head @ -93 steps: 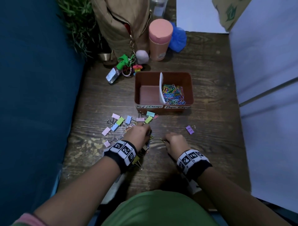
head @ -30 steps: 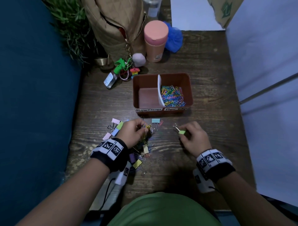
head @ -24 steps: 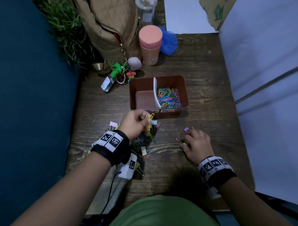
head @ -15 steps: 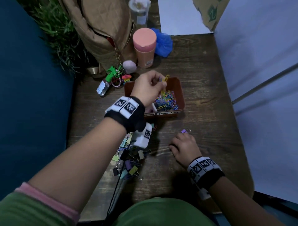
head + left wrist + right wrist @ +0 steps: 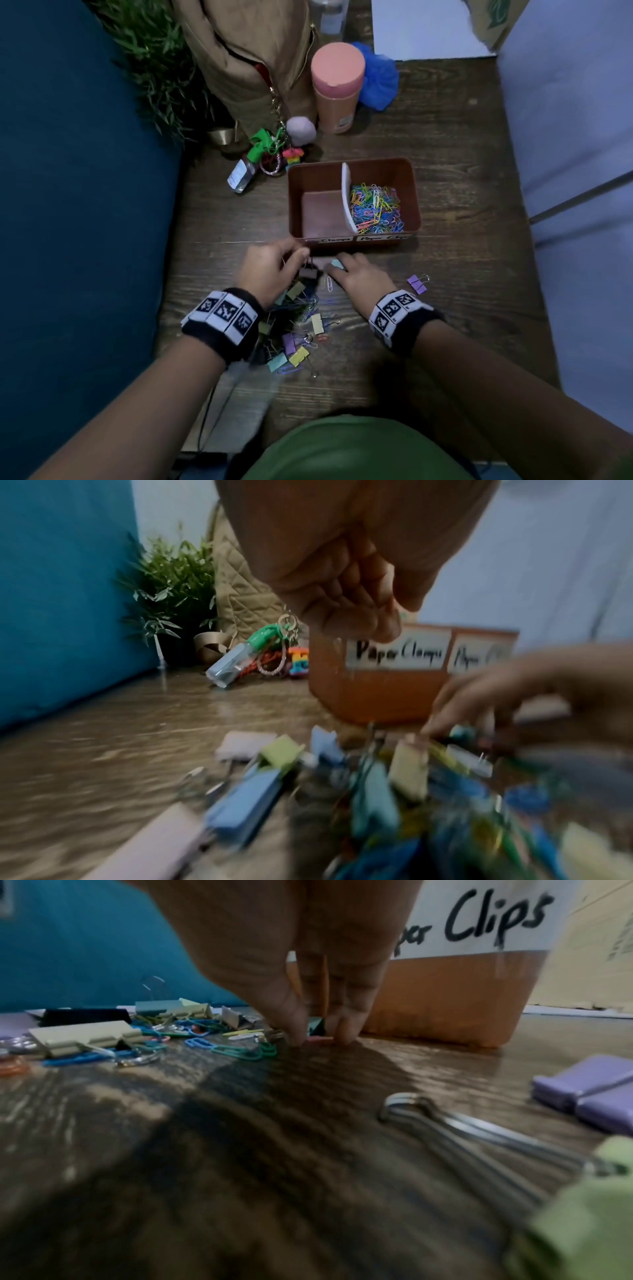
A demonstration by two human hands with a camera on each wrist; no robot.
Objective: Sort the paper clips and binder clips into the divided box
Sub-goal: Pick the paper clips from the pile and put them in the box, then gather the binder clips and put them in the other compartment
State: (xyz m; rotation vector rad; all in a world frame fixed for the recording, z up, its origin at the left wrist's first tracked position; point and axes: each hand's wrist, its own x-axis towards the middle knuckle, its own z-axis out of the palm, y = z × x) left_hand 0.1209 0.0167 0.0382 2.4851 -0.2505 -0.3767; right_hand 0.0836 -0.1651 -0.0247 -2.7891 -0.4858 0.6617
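The brown divided box (image 5: 416,192) stands mid-table. Its left compartment is empty; its right one holds colourful paper clips (image 5: 376,209). Just in front of the box, my left hand (image 5: 301,255) hovers with curled fingers over a black binder clip (image 5: 308,273). The blurred left wrist view does not show whether it holds the clip. My right hand (image 5: 318,1041) has its fingertips down on the table and pinches a pink paper clip (image 5: 320,1039). A teal binder clip (image 5: 337,263) lies right behind those fingers. The mixed pile of clips (image 5: 298,329) lies between my wrists.
A purple binder clip (image 5: 418,284) lies alone to the right, with a green one (image 5: 582,1218) under my right wrist. A white paper clip (image 5: 329,283) lies beside my right hand. A pink bottle (image 5: 337,89), a tan bag (image 5: 246,51) and key rings (image 5: 263,154) crowd the back.
My left hand has come back from above the box's right compartment to the pile, without the yellow paper clips. My right hand has shifted left toward the teal clip.
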